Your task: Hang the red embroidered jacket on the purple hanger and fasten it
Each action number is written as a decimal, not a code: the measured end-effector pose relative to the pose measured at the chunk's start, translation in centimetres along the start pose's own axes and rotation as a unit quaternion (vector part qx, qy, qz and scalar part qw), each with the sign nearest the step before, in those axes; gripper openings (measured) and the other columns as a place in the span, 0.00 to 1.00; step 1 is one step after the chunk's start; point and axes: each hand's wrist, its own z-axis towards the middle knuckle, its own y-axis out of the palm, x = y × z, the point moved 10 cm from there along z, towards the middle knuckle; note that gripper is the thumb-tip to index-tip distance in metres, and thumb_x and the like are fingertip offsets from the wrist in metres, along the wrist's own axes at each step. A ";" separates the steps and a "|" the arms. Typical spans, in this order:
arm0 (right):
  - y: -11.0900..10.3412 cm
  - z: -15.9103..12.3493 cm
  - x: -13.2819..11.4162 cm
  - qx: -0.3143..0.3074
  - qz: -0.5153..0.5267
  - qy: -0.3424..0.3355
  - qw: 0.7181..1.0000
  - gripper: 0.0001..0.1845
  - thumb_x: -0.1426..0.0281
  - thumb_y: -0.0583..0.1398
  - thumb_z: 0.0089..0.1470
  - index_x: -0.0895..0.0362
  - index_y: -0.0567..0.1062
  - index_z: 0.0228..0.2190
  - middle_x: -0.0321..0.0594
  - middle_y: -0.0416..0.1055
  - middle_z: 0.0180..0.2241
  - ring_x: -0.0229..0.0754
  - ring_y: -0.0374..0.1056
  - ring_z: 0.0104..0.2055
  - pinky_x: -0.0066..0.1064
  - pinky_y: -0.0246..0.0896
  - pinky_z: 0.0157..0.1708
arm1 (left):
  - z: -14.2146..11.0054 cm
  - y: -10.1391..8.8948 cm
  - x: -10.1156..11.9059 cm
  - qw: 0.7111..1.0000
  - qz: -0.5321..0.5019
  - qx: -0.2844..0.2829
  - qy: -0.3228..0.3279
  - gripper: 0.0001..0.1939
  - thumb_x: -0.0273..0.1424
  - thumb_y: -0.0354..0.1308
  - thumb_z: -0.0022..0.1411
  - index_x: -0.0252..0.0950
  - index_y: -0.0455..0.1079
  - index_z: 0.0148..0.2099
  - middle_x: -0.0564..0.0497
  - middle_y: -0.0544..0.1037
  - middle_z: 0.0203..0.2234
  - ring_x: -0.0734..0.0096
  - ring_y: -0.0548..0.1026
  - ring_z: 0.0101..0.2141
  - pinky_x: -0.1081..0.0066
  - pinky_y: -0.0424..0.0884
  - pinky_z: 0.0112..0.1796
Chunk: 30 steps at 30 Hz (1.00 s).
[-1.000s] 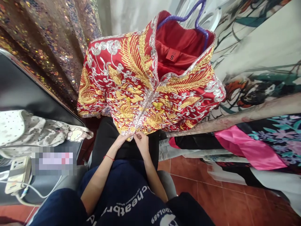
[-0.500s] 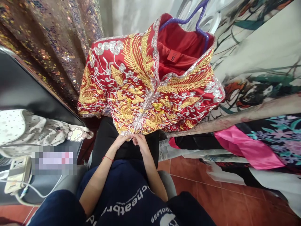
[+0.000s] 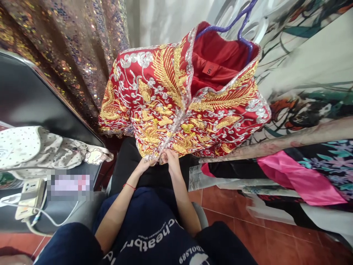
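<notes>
Both hands' grip (image 3: 161, 159) pinches jacket (image 3: 179, 106) hem overhead

The person wears a navy T-shirt (image 3: 149, 235) with white printed lettering (image 3: 150, 241), short sleeves, bare forearms, and a thin red string bracelet (image 3: 129, 186) on the left wrist.

Red tile floor (image 3: 275, 239) — sequined curtain (image 3: 68, 55)

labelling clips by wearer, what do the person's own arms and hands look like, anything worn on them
Both forearms are bare, with no sleeves in view below the elbow. The left hand has a thin red string tied round its wrist. The right hand shows no band, watch or glove. No rings can be made out at this size.
</notes>
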 end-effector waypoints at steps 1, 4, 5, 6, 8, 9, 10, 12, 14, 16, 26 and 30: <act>0.0 0.1 -0.9 0.000 0.002 -0.012 1.000 0.21 0.50 0.63 0.47 0.56 0.73 0.24 0.29 0.63 0.15 0.30 0.54 0.15 0.26 0.49 0.17 | 0.0 0.0 0.0 1.000 0.011 0.003 0.000 0.37 0.45 0.77 0.39 0.33 0.75 0.50 0.40 0.81 0.50 0.51 0.78 0.52 0.56 0.69 0.58; 0.1 0.2 -3.6 -0.003 0.000 -0.046 0.999 0.23 0.48 0.63 0.47 0.56 0.74 0.26 0.29 0.64 0.16 0.30 0.54 0.15 0.27 0.52 0.18 | -0.3 -0.1 -0.2 0.997 0.073 -0.003 -0.020 0.32 0.51 0.72 0.46 0.33 0.75 0.46 0.40 0.83 0.44 0.54 0.81 0.46 0.61 0.74 0.49; 0.1 0.3 -4.3 -0.005 -0.002 -0.056 0.998 0.23 0.47 0.64 0.47 0.56 0.74 0.26 0.29 0.64 0.17 0.30 0.54 0.16 0.27 0.52 0.18 | -0.4 -0.3 -0.2 0.994 0.103 -0.007 -0.034 0.30 0.52 0.71 0.47 0.33 0.76 0.42 0.40 0.84 0.38 0.55 0.82 0.40 0.62 0.75 0.44; 0.1 0.2 -4.8 -0.007 -0.005 -0.064 0.998 0.23 0.47 0.64 0.47 0.55 0.74 0.26 0.29 0.65 0.17 0.30 0.55 0.16 0.27 0.52 0.19 | -0.7 -0.5 -0.2 0.989 0.139 -0.009 -0.048 0.27 0.52 0.70 0.48 0.33 0.75 0.38 0.41 0.84 0.31 0.56 0.82 0.34 0.63 0.75 0.39; 0.1 0.2 -5.5 -0.010 -0.011 -0.078 0.997 0.23 0.47 0.65 0.47 0.55 0.74 0.27 0.29 0.65 0.17 0.30 0.55 0.17 0.26 0.53 0.20 | -1.3 -1.4 0.6 0.975 0.215 0.009 -0.061 0.24 0.51 0.71 0.48 0.36 0.72 0.28 0.45 0.78 0.19 0.58 0.79 0.26 0.65 0.71 0.33; 0.2 0.1 -5.5 -0.012 -0.015 -0.080 0.997 0.22 0.48 0.65 0.47 0.55 0.74 0.27 0.29 0.65 0.17 0.30 0.56 0.17 0.26 0.53 0.20 | -1.7 -1.9 1.5 0.966 0.251 0.028 -0.054 0.23 0.50 0.71 0.49 0.37 0.68 0.24 0.48 0.75 0.16 0.58 0.78 0.25 0.66 0.69 0.33; 0.2 0.0 -5.4 -0.014 -0.018 -0.081 0.996 0.22 0.48 0.65 0.48 0.55 0.75 0.27 0.29 0.64 0.17 0.30 0.56 0.17 0.27 0.53 0.21 | -2.1 -2.1 2.7 0.957 0.284 0.051 -0.040 0.23 0.48 0.70 0.50 0.38 0.65 0.22 0.49 0.73 0.14 0.58 0.78 0.26 0.67 0.67 0.34; 0.5 -0.4 -4.8 -0.022 -0.024 -0.075 0.997 0.21 0.49 0.64 0.49 0.55 0.75 0.27 0.29 0.64 0.17 0.30 0.55 0.18 0.27 0.52 0.21 | -2.9 -1.7 5.6 0.940 0.330 0.085 0.002 0.21 0.45 0.69 0.53 0.38 0.63 0.23 0.50 0.73 0.17 0.59 0.77 0.31 0.70 0.63 0.35; 0.9 -0.8 -4.2 -0.033 -0.027 -0.070 0.997 0.21 0.49 0.63 0.50 0.55 0.75 0.26 0.30 0.64 0.17 0.31 0.55 0.18 0.27 0.52 0.21 | -3.4 0.0 8.7 0.920 0.376 0.089 0.066 0.15 0.40 0.67 0.56 0.39 0.66 0.27 0.50 0.77 0.24 0.62 0.76 0.34 0.72 0.60 0.35; 1.2 -1.3 -3.8 -0.041 -0.028 -0.070 0.996 0.21 0.49 0.63 0.50 0.55 0.74 0.26 0.29 0.63 0.17 0.31 0.55 0.18 0.27 0.52 0.21 | -3.6 2.4 11.4 0.891 0.427 0.075 0.134 0.09 0.36 0.64 0.60 0.40 0.69 0.32 0.50 0.78 0.29 0.64 0.75 0.34 0.72 0.58 0.34; 1.6 -2.5 -6.4 -0.032 0.001 -0.100 0.995 0.23 0.47 0.63 0.50 0.55 0.73 0.25 0.28 0.60 0.15 0.30 0.53 0.17 0.26 0.52 0.20 | -3.0 5.0 12.2 0.855 0.482 0.057 0.182 0.11 0.34 0.53 0.68 0.40 0.76 0.45 0.48 0.80 0.31 0.61 0.77 0.35 0.71 0.58 0.33; 2.3 -3.2 -10.2 -0.035 0.010 -0.132 0.991 0.23 0.47 0.63 0.51 0.55 0.74 0.27 0.27 0.60 0.15 0.30 0.53 0.17 0.25 0.53 0.20 | -3.0 5.0 12.3 0.853 0.489 0.054 0.176 0.14 0.35 0.54 0.69 0.42 0.76 0.51 0.49 0.80 0.32 0.63 0.78 0.35 0.72 0.58 0.34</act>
